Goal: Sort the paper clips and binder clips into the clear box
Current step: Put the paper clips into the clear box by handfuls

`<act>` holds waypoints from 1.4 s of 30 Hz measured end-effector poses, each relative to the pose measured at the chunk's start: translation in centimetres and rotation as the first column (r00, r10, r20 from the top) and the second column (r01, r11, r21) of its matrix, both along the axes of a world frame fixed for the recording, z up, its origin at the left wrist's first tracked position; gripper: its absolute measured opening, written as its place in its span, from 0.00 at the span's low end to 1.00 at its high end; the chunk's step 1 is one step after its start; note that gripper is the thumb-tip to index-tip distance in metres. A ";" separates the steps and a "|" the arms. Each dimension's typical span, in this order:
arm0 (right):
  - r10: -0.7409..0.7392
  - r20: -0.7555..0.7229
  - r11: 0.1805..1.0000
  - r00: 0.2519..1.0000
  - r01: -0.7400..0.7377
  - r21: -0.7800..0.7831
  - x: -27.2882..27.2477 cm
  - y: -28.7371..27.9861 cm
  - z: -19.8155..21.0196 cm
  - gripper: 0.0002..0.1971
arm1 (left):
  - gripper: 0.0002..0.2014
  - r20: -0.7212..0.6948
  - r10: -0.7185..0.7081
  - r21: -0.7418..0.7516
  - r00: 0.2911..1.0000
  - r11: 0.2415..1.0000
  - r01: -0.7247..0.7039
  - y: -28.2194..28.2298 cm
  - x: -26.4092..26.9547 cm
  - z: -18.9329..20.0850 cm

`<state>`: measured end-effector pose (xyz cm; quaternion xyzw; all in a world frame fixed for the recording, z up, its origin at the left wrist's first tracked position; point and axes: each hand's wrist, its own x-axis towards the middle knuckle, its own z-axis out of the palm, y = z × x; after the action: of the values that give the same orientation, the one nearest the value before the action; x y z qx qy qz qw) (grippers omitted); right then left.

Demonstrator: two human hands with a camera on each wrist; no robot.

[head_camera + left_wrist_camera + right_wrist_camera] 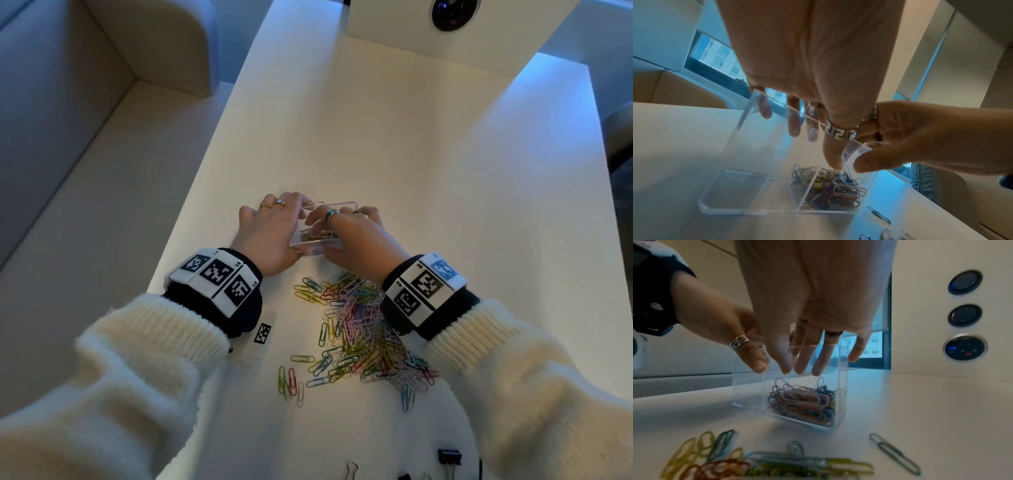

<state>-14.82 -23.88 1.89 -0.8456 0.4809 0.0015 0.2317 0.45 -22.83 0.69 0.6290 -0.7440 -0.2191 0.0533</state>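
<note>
The right hand (356,236) hangs over the box (342,205), fingers (803,360) straight and pointing down into its right compartment, holding nothing that shows; it looks to have just let clips go. The left hand (270,233) holds the box by its left side, thumb (831,151) inside the front wall and fingers curled over the far rim, steadying it on the surface (445,171).

To do this step well, the right hand should release low inside the walls so clips drop straight in and do not bounce out, while the left keeps the box from sliding or tipping.

The box is clear, with a divider. The right compartment holds a tangle of paper clips (803,400), pink ones on top; the left compartment looks empty, probably meant for the binder clips. A large loose pile (356,335) of coloured clips lies on the surface just behind the wrists, so most of the sorting seems still to come. Binder clips (449,457) sit nearer the person, at the surface's near edge, untouched.
</note>
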 end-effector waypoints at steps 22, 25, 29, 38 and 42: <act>-0.320 0.280 0.944 0.905 0.330 0.011 -8.6 2.7 1.2 0.15 | 0.25 -0.179 -0.088 -0.441 0.980 0.898 0.000 4.5 -0.7 0.7; -0.232 0.004 0.941 0.973 0.223 0.253 -9.9 5.2 -1.7 0.24 | 0.33 -0.163 -0.162 -0.063 0.973 0.986 0.154 7.6 -2.5 -1.9; -0.108 -0.176 0.951 0.978 0.154 0.268 -10.0 6.8 -4.0 0.30 | 0.42 0.147 -0.257 0.300 0.955 0.932 0.204 9.2 -4.9 -5.1; -0.521 0.078 0.851 0.850 0.509 0.131 -13.8 8.7 -2.2 0.22 | 0.36 -0.008 -0.292 0.355 0.956 0.893 0.276 5.8 -8.6 -1.9; -0.607 -0.093 0.776 0.789 0.614 0.147 -15.1 8.9 -3.4 0.19 | 0.35 0.073 -0.363 0.360 0.929 0.878 0.315 2.3 -10.2 -2.5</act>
<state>-29.88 -14.98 -1.47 -0.6211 0.7315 -0.0156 0.2811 -9.76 -20.56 -1.80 0.5020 -0.7952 -0.3065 -0.1476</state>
